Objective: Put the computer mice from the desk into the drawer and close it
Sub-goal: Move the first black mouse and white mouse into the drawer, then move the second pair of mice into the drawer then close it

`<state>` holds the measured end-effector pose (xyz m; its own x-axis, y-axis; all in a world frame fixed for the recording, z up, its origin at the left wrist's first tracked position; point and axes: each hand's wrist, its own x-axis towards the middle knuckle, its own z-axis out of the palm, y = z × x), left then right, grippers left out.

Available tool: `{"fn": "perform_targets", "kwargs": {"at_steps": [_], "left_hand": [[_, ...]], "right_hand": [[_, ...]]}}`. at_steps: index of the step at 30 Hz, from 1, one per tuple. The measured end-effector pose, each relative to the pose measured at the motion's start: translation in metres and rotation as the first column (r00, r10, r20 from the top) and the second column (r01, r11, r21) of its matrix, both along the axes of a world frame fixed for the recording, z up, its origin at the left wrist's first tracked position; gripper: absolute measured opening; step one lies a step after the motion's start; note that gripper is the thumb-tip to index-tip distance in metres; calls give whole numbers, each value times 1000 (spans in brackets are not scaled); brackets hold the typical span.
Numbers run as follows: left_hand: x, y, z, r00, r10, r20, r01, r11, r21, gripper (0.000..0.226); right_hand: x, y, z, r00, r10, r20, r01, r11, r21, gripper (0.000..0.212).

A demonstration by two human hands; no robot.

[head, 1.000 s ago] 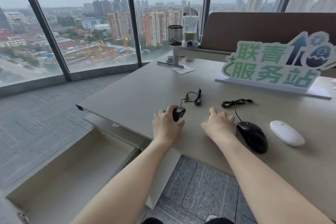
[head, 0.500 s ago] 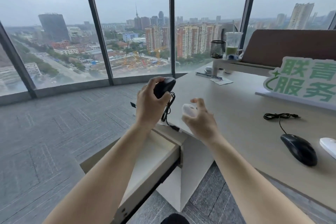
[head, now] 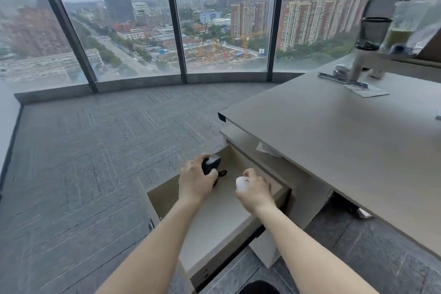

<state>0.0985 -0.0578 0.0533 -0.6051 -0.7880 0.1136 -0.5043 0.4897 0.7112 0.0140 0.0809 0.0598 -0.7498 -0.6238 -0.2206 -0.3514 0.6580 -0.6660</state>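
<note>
The drawer [head: 214, 217] under the desk's left end stands pulled out, its pale inside showing. My left hand [head: 195, 181] is down inside it near the far end, shut on a black wired mouse [head: 211, 164]; a bit of its cable [head: 223, 173] curls beside the hand. My right hand [head: 255, 192] is over the drawer's right side, holding a small white mouse [head: 242, 184] by its end. The desk [head: 334, 141] runs off to the right; the other mice on it are out of view.
A mesh pen cup [head: 372, 33] and a plastic cup with green drink [head: 403, 26] stand on a raised shelf at the back right. A paper slip [head: 365, 89] lies on the desk. Grey carpet floor [head: 83, 162] spreads left, with curved windows beyond.
Both hands have carried their mice from above the desk corner down into the open drawer. The view has swung left, so the two other mice and the sign are gone from sight.
</note>
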Motion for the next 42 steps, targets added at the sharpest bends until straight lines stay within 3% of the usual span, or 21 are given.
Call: {"fn": "perform_targets", "kwargs": {"at_steps": [2, 6, 10, 15, 18, 22, 25, 29, 33, 39, 42], "left_hand": [[-2, -7, -30, 981, 22, 192, -30, 999, 40, 49], [-8, -9, -78, 894, 17, 447, -51, 997, 64, 51], [-17, -6, -105, 865, 25, 501, -90, 990, 105, 52], [-25, -4, -112, 891, 17, 454, -98, 983, 156, 47], [-22, -6, -99, 928, 86, 363, -156, 973, 169, 40], [-32, 5, -60, 987, 97, 127, -113, 987, 118, 34], [-56, 44, -21, 995, -35, -88, 41, 997, 72, 31], [-90, 130, 27, 927, -239, -290, 248, 969, -7, 28], [-122, 224, 55, 830, -438, -344, 459, 888, -23, 25], [-158, 365, 68, 668, -711, -217, 735, 676, 49, 34], [-173, 421, 69, 628, -767, -130, 777, 626, 62, 48]], "right_hand": [[-12, -16, -23, 998, 44, -46, -37, 988, 151, 42], [-29, -39, -60, 998, 39, -50, -19, 936, 351, 48], [-34, -54, -83, 993, 91, -69, -44, 864, 501, 60], [-36, -59, -90, 992, 113, -49, -65, 820, 569, 69], [-35, -51, -72, 996, 52, -72, -16, 906, 423, 61], [-33, -14, -22, 984, -33, -177, 36, 999, 14, 39], [-32, 32, 21, 955, -144, -260, 80, 968, -239, 28], [-45, 116, 69, 834, -368, -412, 180, 886, -427, 18], [-73, 221, 91, 680, -575, -456, 337, 797, -502, 16], [-122, 391, 83, 421, -773, -476, 595, 631, -498, 21], [-148, 457, 68, 444, -756, -481, 725, 618, -303, 35]]}}
